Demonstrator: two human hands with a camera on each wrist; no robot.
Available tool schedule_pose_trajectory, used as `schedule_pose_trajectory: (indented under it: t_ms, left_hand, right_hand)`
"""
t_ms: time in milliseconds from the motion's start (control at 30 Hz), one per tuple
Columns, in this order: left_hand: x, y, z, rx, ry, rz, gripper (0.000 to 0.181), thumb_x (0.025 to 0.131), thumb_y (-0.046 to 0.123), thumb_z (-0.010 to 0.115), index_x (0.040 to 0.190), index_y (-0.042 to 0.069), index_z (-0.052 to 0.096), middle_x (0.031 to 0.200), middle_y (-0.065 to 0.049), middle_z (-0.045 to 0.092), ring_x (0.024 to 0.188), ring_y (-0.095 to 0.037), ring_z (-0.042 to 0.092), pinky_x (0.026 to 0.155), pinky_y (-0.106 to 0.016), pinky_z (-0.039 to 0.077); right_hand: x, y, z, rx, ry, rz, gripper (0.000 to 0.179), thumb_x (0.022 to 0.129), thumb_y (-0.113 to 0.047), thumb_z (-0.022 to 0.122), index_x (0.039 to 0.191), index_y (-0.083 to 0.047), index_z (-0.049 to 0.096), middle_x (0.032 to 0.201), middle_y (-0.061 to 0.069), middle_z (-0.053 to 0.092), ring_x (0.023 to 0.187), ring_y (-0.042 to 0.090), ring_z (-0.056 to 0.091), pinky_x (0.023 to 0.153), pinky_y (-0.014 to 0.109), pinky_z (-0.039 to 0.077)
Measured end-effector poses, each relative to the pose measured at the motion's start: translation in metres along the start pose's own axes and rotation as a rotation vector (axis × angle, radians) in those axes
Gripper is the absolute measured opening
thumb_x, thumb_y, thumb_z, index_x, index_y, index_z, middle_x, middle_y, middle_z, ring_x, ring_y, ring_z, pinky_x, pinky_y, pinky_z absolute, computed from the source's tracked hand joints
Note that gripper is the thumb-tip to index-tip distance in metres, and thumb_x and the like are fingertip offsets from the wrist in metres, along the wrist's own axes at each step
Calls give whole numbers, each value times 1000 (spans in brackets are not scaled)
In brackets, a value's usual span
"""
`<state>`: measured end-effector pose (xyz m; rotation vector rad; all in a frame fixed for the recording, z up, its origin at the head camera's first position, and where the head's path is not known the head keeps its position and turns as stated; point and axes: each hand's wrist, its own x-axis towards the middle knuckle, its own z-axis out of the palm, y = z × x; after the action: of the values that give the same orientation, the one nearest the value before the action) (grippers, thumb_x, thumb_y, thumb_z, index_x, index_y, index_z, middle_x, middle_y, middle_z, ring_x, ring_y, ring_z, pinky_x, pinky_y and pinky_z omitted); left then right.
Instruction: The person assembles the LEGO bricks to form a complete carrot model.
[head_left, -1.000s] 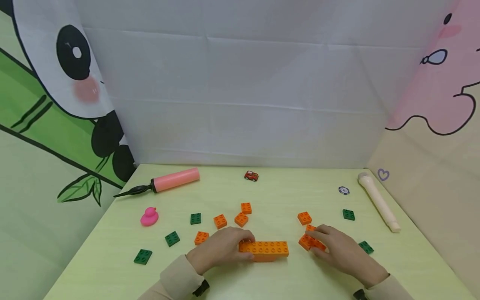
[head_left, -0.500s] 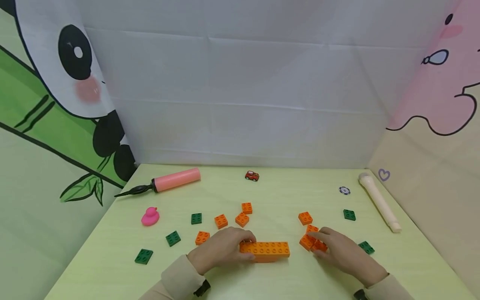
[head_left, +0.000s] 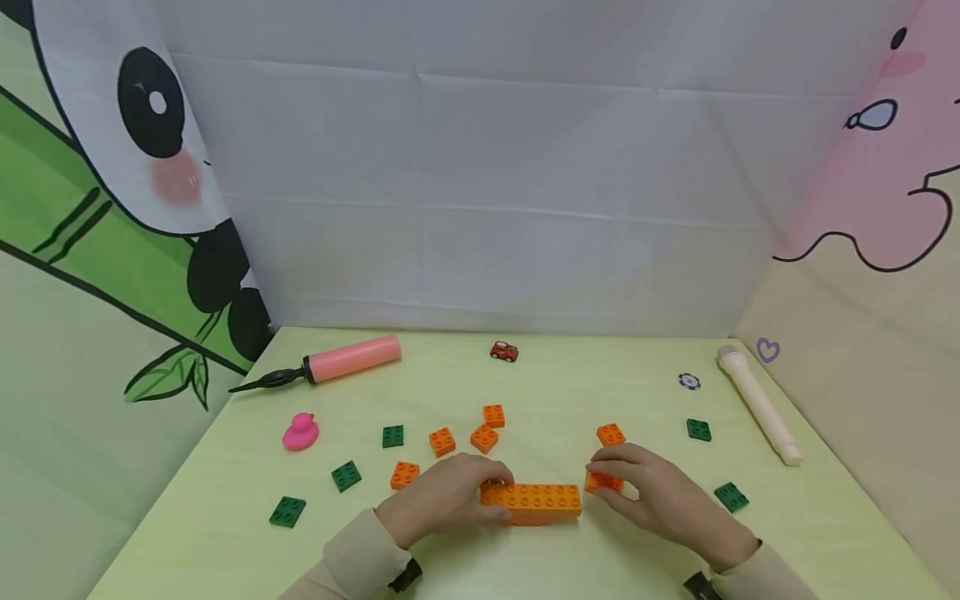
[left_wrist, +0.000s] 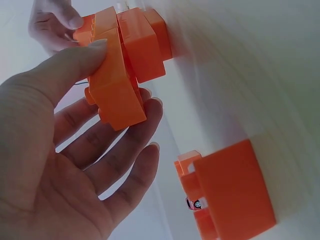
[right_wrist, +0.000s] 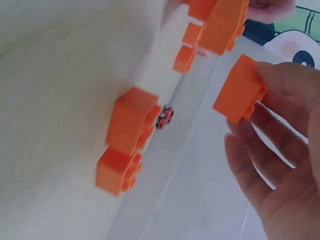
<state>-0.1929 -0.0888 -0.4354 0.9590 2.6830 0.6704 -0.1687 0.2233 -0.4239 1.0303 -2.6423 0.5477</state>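
My left hand [head_left: 446,498] grips the left end of a built-up block of orange toy building bricks [head_left: 532,497], long on top with a smaller layer underneath. In the left wrist view the thumb presses one side of this orange block [left_wrist: 114,75] and the fingertips its other side. Just to its right, my right hand [head_left: 660,498] pinches a single orange brick [head_left: 603,482] between thumb and fingers. The right wrist view shows that brick [right_wrist: 239,90] off the table, apart from the block. Beyond the right hand lies another loose orange brick [head_left: 611,434].
Loose orange bricks [head_left: 442,442] and green bricks [head_left: 346,476] lie around both hands. Farther off are a pink duck [head_left: 300,433], a pink hand pump [head_left: 352,359], a small red car [head_left: 504,352], a poker chip [head_left: 689,381] and a pale stick [head_left: 759,406].
My right hand has taken an orange brick from the cluster on the right and moved it left, near the block. My left hand keeps its grip and place.
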Motion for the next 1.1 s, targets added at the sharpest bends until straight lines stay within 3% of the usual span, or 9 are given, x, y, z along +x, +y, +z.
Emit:
schedule_pose_trajectory:
  t_ms: [367,1100]
  left_hand:
    - [1,1,0,-14,-4,6,32,87,41,76,114,23,72,107,15,69,83,-3,54,82,-25,49]
    - [-1,2,-1,-5,0,7,33,88,40,75,115,22,72,108,14,70,88,-2,57,87,-27,51]
  right_hand:
    - [14,-14,8,171,-37,-92,29,89,-17,76,117,-23,72,117,-14,66,104,8,62,85,28,56]
    - [18,-17,12,235,-197,20,24,94,-25,70,118,-25,71,118,-17,65,107,8,62,90,30,54]
